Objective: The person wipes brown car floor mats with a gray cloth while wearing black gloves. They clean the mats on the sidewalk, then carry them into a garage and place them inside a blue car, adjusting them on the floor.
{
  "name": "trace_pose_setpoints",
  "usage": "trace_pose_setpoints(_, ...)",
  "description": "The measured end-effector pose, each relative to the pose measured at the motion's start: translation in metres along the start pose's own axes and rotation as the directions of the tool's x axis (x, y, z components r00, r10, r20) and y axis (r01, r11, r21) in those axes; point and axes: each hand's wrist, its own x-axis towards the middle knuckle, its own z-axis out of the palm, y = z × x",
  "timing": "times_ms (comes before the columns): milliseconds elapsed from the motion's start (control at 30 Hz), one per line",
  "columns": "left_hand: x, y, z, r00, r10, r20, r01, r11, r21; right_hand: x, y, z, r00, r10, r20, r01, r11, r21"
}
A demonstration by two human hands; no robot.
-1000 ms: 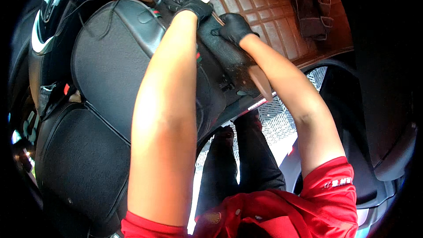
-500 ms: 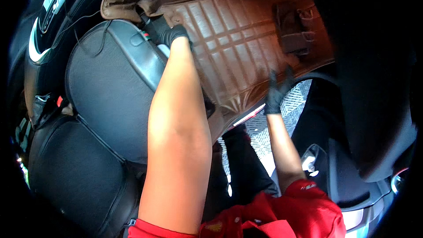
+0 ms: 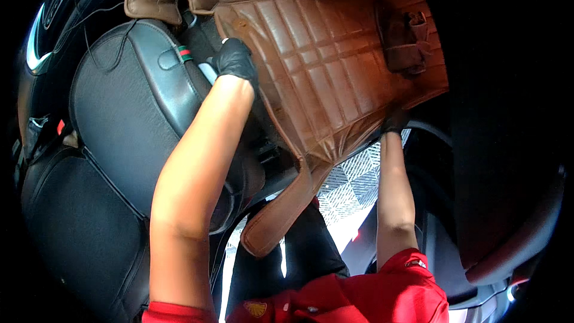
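Brown quilted car floor mat (image 3: 335, 78), spread over the footwell in the far middle of the view, near edge flopping down toward the door sill. Left hand (image 3: 235, 60), black-gloved, pressed at the mat's left edge just beside the black leather seat (image 3: 128, 107); grip there closed or not, cannot tell. Right hand (image 3: 394, 122), gloved too, clamped shut on the mat's near right edge. Patterned ground (image 3: 350, 185) below, between the arms.
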Motion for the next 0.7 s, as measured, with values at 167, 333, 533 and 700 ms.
trace_pose_setpoints(167, -0.002, 0.009, 0.004, 1.000, 0.007, 0.019, -0.007, 1.000, 0.001, 0.025, -0.045, 0.007, 0.826, 0.364, 0.431, -0.486, 0.847, 0.215)
trace_pose_setpoints(333, 0.026, -0.006, 0.012, 0.988, 0.138, -0.071, -0.085, 0.866, 0.492, -0.019, -0.021, 0.011, 0.859, 0.185, 0.477, -0.471, 0.649, 0.598)
trace_pose_setpoints(533, 0.070, -0.033, 0.027, 0.994, 0.053, -0.097, -0.022, 0.954, 0.298, -0.020, 0.059, 0.058, 0.849, 0.386, 0.361, -0.513, 0.769, 0.383)
trace_pose_setpoints(700, 0.066, -0.036, 0.012, 0.974, -0.081, 0.213, 0.093, 0.995, -0.047, 0.020, 0.046, 0.054, 0.869, 0.271, 0.415, -0.479, 0.671, 0.566)
